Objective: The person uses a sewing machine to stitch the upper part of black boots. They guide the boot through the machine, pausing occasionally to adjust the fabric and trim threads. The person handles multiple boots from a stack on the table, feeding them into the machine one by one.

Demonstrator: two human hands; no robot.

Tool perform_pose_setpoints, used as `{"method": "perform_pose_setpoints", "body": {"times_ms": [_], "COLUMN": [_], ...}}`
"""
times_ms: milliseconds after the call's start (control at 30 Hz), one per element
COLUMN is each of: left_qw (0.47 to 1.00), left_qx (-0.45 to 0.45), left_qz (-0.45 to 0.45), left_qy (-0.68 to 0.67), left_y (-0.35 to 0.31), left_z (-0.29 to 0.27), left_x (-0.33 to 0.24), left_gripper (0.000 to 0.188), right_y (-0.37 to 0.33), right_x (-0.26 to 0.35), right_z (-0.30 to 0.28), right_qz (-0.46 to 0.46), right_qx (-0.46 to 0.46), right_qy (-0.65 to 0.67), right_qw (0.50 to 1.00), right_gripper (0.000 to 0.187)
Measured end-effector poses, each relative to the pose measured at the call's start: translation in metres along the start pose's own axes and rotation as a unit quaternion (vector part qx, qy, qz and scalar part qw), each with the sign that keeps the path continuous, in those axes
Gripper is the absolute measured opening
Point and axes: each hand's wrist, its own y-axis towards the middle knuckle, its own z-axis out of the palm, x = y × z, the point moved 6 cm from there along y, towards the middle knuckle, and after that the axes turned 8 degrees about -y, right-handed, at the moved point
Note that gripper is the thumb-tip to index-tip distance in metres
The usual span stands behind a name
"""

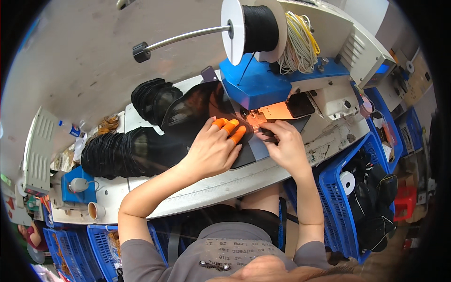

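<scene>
Workbench: long white table [188, 197] with a curved front edge, below a grey wall
Machine: blue-and-white sewing machine [256, 89], needle area lit orange
Workpiece: thin black fabric [242, 157], flat beside the needle area, under both hands
Left hand [211, 148]: three orange-covered fingers extended, laid on the fabric
Right hand [285, 143]: thumb and fingertips bent together at the fabric near the needle; cannot tell whether they pinch it
Stack: fanned black fabric pieces [117, 152], left of the left hand
Spool: white-flanged spool of black thread [260, 29], above the machine
</scene>
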Motion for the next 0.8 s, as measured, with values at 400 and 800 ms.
{"method": "perform_pose_setpoints", "body": {"times_ms": [400, 800], "left_qw": [0.999, 0.998], "left_qx": [-0.015, -0.012], "left_qz": [-0.046, -0.061], "left_qy": [0.022, 0.004], "left_y": [0.015, 0.024], "left_z": [0.009, 0.010], "left_x": [0.009, 0.014], "left_gripper": [0.039, 0.036], "right_y": [0.019, 0.023], "right_x": [-0.001, -0.006], "right_z": [0.022, 0.020], "right_qz": [0.026, 0.083], "right_qx": [-0.005, -0.003], "right_qy": [-0.097, -0.101], "right_qw": [0.995, 0.991], "right_gripper": [0.023, 0.025]}}
